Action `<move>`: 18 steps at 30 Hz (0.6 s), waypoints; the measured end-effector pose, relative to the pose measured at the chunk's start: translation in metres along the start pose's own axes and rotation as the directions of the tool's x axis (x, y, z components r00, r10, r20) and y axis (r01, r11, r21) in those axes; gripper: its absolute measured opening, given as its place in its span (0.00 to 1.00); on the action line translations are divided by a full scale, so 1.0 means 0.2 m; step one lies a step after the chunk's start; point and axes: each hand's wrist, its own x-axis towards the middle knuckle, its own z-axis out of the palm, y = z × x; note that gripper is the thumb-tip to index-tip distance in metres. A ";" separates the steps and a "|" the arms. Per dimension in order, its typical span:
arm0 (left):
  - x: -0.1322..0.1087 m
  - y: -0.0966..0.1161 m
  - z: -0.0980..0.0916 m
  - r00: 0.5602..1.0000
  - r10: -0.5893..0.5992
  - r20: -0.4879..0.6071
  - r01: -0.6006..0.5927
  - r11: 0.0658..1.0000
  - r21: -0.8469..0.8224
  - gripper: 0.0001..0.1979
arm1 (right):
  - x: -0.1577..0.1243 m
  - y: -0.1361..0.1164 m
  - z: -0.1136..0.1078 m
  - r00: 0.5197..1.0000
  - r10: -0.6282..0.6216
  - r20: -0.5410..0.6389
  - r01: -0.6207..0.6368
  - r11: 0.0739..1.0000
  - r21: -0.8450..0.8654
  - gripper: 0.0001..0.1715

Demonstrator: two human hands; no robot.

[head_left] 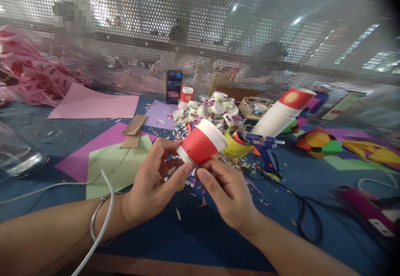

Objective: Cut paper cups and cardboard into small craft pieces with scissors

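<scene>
In the head view, a smooth paper cup (201, 144), tapered and round, with a red band between white ends, is held tilted above the middle of a dark blue table (150, 242), its wider end far and to the right. The left hand (156, 178) pinches it from the left, the thumb at the narrow near end and the curled fingers along the side. The right hand (229, 192) grips the same near end from the right, thumb in front and bent fingers partly hidden behind; the two thumb tips nearly meet there, beside a thin dark line that I cannot identify. Beyond the cup lies a loose heap of cut paper-cup pieces (215, 108), ring-like and pale. To its right, a ribbed stack of nested paper cups (275, 117) leans beside a blue plastic glue gun (265, 151). Flat purple and pale green paper sheets (112, 167) lie left, a creased brown cardboard scrap (133, 131) on them; far behind stands a perforated metal screen (131, 21).
</scene>
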 end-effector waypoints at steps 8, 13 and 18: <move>-0.02 -0.05 -0.04 0.984 0.177 0.018 -0.176 0.958 0.226 0.23 | -0.01 0.00 0.00 1.000 -0.010 0.012 0.011 1.000 -0.013 0.15; 0.00 -0.02 -0.02 1.000 -0.005 -0.020 0.005 1.000 -0.027 0.18 | 0.00 -0.01 -0.01 1.000 -0.001 0.005 0.001 1.000 -0.015 0.14; 0.02 -0.01 -0.03 0.984 -0.177 0.033 0.180 0.954 -0.239 0.10 | 0.00 -0.01 -0.02 1.000 0.014 -0.009 -0.014 0.999 -0.040 0.15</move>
